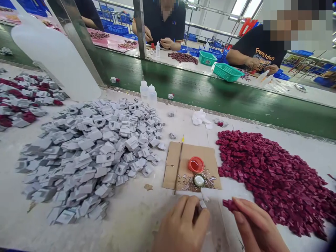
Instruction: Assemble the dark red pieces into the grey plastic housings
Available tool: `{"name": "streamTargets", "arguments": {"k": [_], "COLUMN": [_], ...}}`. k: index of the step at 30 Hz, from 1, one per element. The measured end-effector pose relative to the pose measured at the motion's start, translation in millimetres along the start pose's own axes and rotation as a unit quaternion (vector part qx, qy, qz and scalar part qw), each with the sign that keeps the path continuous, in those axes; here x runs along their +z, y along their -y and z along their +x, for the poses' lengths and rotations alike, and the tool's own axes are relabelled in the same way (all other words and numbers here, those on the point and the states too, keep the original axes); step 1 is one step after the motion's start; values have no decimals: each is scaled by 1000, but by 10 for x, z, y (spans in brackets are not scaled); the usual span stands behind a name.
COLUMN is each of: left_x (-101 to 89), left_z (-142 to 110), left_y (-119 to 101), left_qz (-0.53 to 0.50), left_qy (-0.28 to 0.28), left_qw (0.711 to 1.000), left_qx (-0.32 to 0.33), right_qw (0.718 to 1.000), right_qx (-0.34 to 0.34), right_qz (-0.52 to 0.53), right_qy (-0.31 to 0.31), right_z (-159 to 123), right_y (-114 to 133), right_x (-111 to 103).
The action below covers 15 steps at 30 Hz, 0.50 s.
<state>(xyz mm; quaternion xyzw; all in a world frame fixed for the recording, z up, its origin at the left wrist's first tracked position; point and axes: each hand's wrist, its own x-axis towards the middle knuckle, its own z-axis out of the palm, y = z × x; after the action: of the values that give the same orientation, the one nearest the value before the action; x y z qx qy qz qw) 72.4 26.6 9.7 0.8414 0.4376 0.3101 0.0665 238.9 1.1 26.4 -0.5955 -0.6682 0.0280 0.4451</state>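
My left hand [182, 224] is closed at the lower middle, its fingers curled round a small light-grey plastic part [203, 204] that mostly hides behind them. To its right, my right hand [258, 224] pinches a small maroon plastic part [229, 204] between thumb and forefinger. The two parts are apart. Just beyond my left hand lies a piece of cardboard [170, 168] bearing a red cap [195, 164] with liquid inside, a metal bottle cap [199, 180] and a thin stick [179, 164] with a yellow tip. A large heap of maroon parts [270, 168] spreads beside my right hand.
A big heap of grey parts [97, 150] covers the left of the table. Behind it stand a large white bottle [60, 59] and small squeeze bottles [151, 95]. A green conveyor belt [199, 89] crosses beyond, with a metal post [140, 31]. Several people sit opposite.
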Motion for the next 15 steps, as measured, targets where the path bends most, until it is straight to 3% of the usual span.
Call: {"name": "streamTargets", "arguments": {"k": [3, 9, 12, 15], "left_x": [35, 160, 34, -156], "left_z": [-19, 41, -54, -233], "left_y": [-2, -83, -2, 130], "left_qz": [-9, -6, -86, -190], "left_qy": [-19, -106, -72, -54], "left_qw": [1000, 994, 993, 976], "left_qx": [-4, -27, -38, -95], "right_qw": [989, 972, 968, 963], "right_qx": [-103, -184, -205, -215], "right_qz": [-68, -99, -83, -82], "right_qy": [84, 104, 118, 141], "right_z": [151, 384, 432, 441], "right_y": [-56, -27, -6, -33], "right_x": [-6, 128, 187, 209]}}
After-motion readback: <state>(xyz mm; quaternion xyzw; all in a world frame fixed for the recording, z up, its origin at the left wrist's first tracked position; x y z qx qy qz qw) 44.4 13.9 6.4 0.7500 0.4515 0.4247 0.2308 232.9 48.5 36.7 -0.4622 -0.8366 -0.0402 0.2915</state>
